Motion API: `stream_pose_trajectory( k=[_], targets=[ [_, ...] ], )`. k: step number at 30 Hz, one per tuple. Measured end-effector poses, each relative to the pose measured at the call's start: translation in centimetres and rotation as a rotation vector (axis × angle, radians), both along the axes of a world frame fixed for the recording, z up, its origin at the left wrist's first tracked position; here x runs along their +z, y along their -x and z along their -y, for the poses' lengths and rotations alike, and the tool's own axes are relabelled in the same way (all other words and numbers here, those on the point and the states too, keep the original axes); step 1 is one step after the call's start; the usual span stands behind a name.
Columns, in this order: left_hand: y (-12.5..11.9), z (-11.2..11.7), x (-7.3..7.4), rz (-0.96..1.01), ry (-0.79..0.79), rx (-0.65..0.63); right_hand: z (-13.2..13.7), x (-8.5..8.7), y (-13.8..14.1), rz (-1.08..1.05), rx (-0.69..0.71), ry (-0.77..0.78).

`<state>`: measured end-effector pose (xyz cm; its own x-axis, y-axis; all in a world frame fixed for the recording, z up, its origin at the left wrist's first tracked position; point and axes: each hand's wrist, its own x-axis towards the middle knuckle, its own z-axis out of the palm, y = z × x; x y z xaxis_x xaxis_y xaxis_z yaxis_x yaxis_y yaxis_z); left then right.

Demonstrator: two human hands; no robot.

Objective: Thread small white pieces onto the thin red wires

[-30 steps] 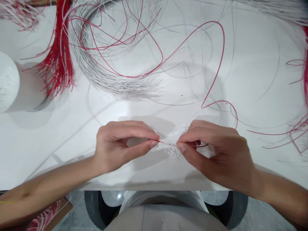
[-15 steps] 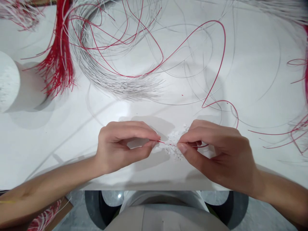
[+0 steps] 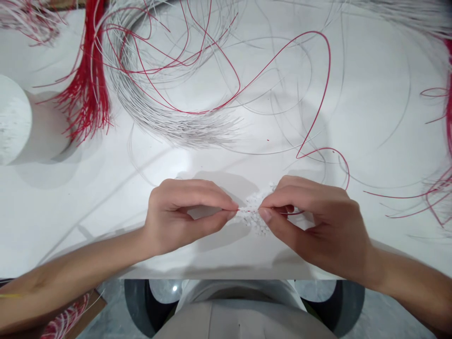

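Note:
Between my two hands a short stretch of thin red wire (image 3: 248,210) shows, over a small heap of white bits (image 3: 259,227) on the white table. My left hand (image 3: 189,209) pinches the wire's left part between thumb and fingertips. My right hand (image 3: 318,221) pinches it a little way to the right, and some red wire shows under its fingers. A long red strand (image 3: 329,70) curves from near my right hand up and across to the left. Whatever sits inside the two pinches is hidden by the fingertips.
Beyond my hands lies a coiled bundle of white wires (image 3: 155,113). A bunch of red wires (image 3: 92,89) hangs over a white cylinder (image 3: 45,127) at the left. More red wires (image 3: 449,103) lie at the right edge. The table's front edge (image 3: 226,278) runs below my hands.
My left hand has moved slightly right, closer to my right hand, and its fingertips now cover the white piece that showed beside the red wire. My right hand has barely shifted.

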<state>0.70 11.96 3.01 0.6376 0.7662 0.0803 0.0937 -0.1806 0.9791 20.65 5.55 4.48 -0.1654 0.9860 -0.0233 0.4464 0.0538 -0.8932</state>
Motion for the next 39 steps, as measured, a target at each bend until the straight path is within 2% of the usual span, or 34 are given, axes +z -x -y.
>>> stream_pose_trajectory(
  k=[7,11,15,24,31,36,39],
  targets=[
    [0.3,0.4,-0.3,-0.013,-0.057,0.007,0.0,-0.3,0.3,0.019,0.028,0.003],
    [0.4,0.8,-0.4,-0.063,-0.041,0.072,0.0,-0.3,0.1,0.041,0.036,-0.057],
    [0.4,0.9,-0.3,-0.053,-0.016,0.073,0.0,-0.4,-0.1,0.056,0.055,-0.115],
    [0.5,0.9,-0.7,-0.027,-0.056,0.065,-0.2,-0.5,0.0,0.013,0.034,-0.097],
    [-0.1,1.0,0.5,-0.152,-0.122,0.081,-0.3,-0.7,-0.2,-0.020,0.041,-0.133],
    [-0.7,0.7,1.6,-0.126,-0.122,0.014,-0.8,-0.3,-1.2,-0.005,0.030,-0.167],
    [-1.1,0.9,2.4,-0.134,-0.091,0.010,-0.9,0.0,-1.6,0.033,0.076,-0.191]
  ],
)
